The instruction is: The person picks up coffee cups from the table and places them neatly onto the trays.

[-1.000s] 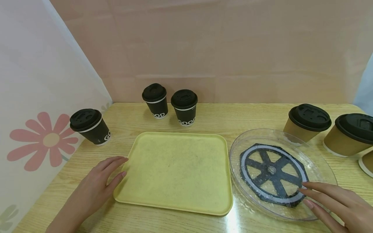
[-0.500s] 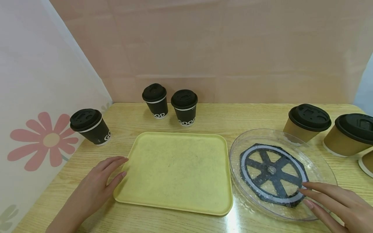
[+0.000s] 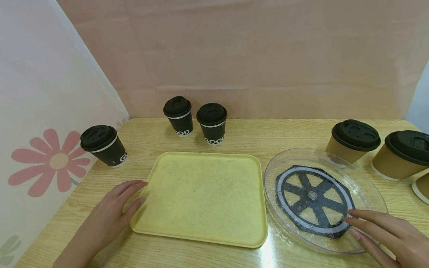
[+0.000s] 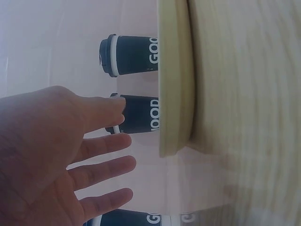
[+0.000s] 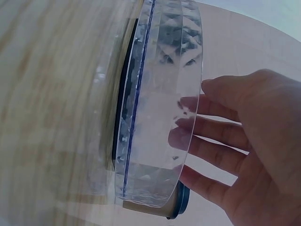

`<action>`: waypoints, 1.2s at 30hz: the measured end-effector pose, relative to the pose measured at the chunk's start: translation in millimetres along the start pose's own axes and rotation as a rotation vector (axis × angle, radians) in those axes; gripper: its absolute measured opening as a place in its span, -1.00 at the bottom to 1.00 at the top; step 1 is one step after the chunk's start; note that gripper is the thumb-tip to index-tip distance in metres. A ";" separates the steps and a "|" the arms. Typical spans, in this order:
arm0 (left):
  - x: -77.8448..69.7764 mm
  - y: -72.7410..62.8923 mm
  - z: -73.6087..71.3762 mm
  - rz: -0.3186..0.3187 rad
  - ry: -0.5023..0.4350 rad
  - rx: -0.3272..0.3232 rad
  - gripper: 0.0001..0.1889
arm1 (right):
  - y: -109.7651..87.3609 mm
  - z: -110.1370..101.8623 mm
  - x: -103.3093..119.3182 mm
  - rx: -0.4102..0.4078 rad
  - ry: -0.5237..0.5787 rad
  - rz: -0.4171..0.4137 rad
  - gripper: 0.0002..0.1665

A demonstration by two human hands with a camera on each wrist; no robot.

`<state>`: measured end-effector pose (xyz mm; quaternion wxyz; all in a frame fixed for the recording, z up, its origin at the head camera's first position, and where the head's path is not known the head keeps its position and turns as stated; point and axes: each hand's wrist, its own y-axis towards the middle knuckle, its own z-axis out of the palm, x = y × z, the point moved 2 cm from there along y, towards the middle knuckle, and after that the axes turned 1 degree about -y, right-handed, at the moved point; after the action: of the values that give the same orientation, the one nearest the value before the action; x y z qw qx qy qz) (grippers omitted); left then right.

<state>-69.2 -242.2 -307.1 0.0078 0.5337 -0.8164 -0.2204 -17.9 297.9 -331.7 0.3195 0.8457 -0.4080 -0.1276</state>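
At the left edge of a yellow tray, my left hand hovers with relaxed, spread fingers and holds nothing. The left wrist view shows the same hand with its fingers apart, level above the tray's side. On the right, my right hand has its loosely extended fingers over the near right rim of a clear round plastic dish. Through the dish's base shows a dark spoked wheel shape with a pale ring. In the right wrist view, the fingertips show through the clear wall, gripping nothing.
Two black lidded paper cups stand behind the tray. Another black cup stands at the left, by a flower-printed sheet. Brown cups with black lids stand at the right; one more is cut off by the frame.
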 end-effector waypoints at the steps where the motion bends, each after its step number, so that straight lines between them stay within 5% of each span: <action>1: 0.0 -0.1 0.0 0.002 0.001 -0.002 -0.57 | 0.3 -0.2 0.6 -0.001 0.000 0.002 -0.32; 36: 0.6 -0.4 0.0 0.037 0.008 -0.025 -0.58 | 0.9 -1.1 1.7 0.001 -0.004 0.008 -0.33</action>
<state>-69.1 -242.9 -307.4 0.0217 0.5192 -0.8233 -0.2285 -16.8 296.6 -330.1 0.3187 0.8440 -0.4122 -0.1276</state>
